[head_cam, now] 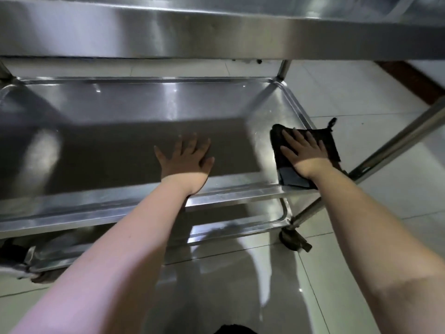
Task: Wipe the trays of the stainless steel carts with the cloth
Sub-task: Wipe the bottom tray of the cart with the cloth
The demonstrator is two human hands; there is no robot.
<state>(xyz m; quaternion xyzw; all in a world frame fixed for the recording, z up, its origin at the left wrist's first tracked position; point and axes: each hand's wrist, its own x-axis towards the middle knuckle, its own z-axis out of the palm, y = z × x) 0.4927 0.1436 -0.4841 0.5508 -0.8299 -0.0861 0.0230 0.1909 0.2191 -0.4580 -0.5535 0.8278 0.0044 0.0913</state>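
The cloth (330,147) lies at the right end of the middle tray (120,104), right of centre in the frame, and its right edge covers the tray's rim there. It is dark and folded flat, with a small loop (332,121) sticking out at its upper right corner. My right hand (302,151) lies on it palm down, fingers straight and slightly spread, pressing it to the steel. My left hand (185,156) is at the middle of the frame, palm down on the bare tray, fingers spread wide. It touches only metal and sits in the dark shadow that crosses the tray. Both my forearms reach in over the near rim from the bottom of the frame.

The top tray (168,32) runs across the whole upper edge of the frame. The bottom tray (228,227) shows just below the middle one, lower centre. At the right a leg (397,141) slants down to a caster (292,237) on the pale tiled floor (361,92).
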